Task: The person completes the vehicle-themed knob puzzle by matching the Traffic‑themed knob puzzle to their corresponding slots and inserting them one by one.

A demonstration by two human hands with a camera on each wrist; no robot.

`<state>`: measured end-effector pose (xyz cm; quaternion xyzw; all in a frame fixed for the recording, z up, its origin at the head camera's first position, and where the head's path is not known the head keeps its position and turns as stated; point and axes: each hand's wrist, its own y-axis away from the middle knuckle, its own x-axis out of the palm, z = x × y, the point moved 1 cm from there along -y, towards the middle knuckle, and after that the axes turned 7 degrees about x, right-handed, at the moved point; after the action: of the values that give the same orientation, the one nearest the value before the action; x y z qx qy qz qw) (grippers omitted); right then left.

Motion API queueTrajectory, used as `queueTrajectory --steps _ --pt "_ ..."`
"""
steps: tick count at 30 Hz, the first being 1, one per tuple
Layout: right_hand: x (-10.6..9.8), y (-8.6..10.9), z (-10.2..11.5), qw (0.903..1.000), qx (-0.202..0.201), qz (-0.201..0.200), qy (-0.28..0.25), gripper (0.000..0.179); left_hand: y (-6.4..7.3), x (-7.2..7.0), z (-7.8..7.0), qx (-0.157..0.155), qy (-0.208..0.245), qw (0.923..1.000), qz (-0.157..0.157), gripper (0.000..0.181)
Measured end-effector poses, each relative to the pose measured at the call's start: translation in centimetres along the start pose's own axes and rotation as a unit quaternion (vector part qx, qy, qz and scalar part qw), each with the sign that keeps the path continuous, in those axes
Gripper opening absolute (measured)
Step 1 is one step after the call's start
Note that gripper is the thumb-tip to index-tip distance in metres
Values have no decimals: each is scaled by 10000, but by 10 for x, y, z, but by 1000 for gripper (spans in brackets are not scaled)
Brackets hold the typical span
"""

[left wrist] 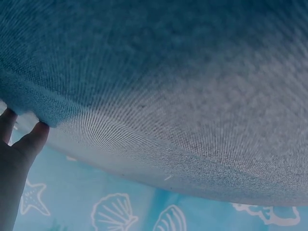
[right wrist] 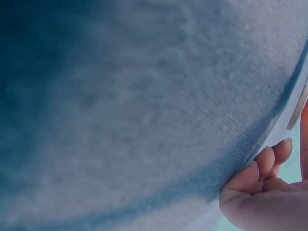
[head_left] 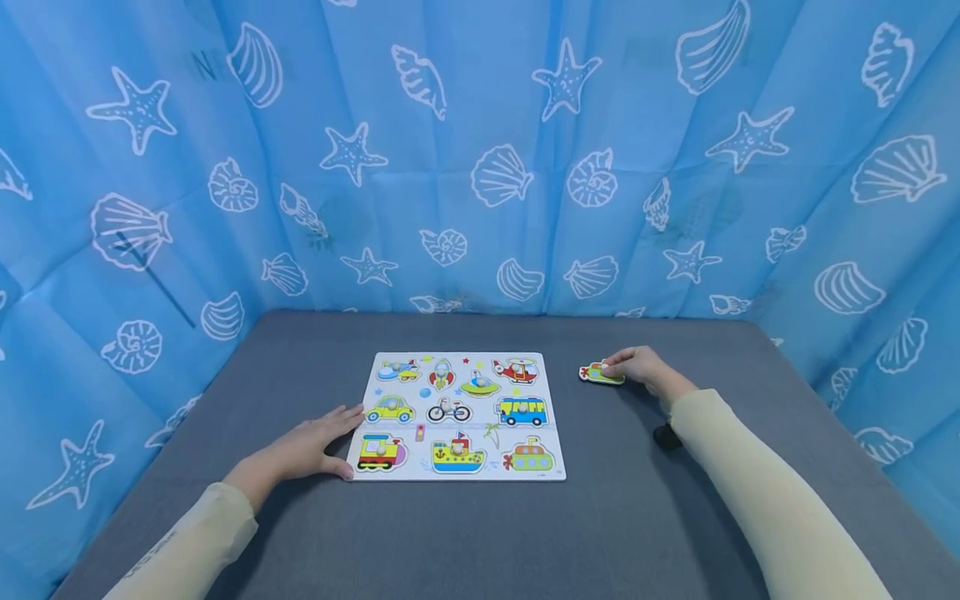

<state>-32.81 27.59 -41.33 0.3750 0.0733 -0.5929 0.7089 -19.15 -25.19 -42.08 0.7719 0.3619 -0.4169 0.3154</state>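
Observation:
A white wooden knob puzzle board [head_left: 378, 387] with colourful vehicles lies flat on the grey table. My left hand [head_left: 311, 446] rests at its left edge, thumb at the lower left corner and fingers extended further up; two of its digits show in the left wrist view. To the right of the board, my right hand [head_left: 641, 367] pinches a yellow-green submarine puzzle piece [head_left: 592, 374] by its knob, close over the table. In the right wrist view the fingers [right wrist: 245, 178] curl, and the piece's edge [right wrist: 299, 113] shows at the right border. A submarine picture [head_left: 530, 456] without a knob shows at the board's lower right.
Knobbed pieces sit in the board, among them a bus [head_left: 522, 411], a ship [head_left: 458, 457] and a train [head_left: 380, 452]. A blue curtain [head_left: 465, 167] with shell prints hangs behind and beside the table [head_left: 450, 542]. Something black [head_left: 666, 437] shows under the right wrist.

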Motion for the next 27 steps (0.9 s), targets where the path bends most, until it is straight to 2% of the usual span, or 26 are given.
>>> queueTrajectory --steps 11,27 --pt "4 28 9 9999 -17 -118 17 34 1 2 2 -11 -38 10000 -54 101" --pt "15 64 16 9991 -359 -30 211 25 1 -1 -3 -56 21 10000 76 100"
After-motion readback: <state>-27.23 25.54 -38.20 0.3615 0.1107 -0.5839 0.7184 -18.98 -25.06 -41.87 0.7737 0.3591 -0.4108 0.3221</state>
